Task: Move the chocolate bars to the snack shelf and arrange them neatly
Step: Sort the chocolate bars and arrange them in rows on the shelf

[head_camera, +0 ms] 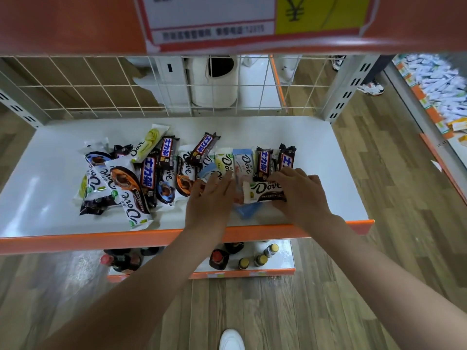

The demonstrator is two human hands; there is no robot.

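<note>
A white shelf (328,173) with an orange front lip carries a loose heap of chocolate bars (141,173): white Dove packs and dark Snickers packs. A short row of bars (262,162) stands side by side at the middle right. My left hand (212,198) lies with straight fingers on the bars at the centre, touching a blue-ended pack (207,171). My right hand (300,193) holds a dark Dove bar (265,192) lying crosswise in front of the row, fingers over its right end. A blue pack (246,210) lies partly under both hands.
A wire grid (151,92) backs the shelf, with an orange upper shelf and price card (214,18) overhead. Bottles (219,258) stand on a lower shelf. Another shelf of goods (439,87) runs along the right. My white shoe (231,339) is on the wood floor.
</note>
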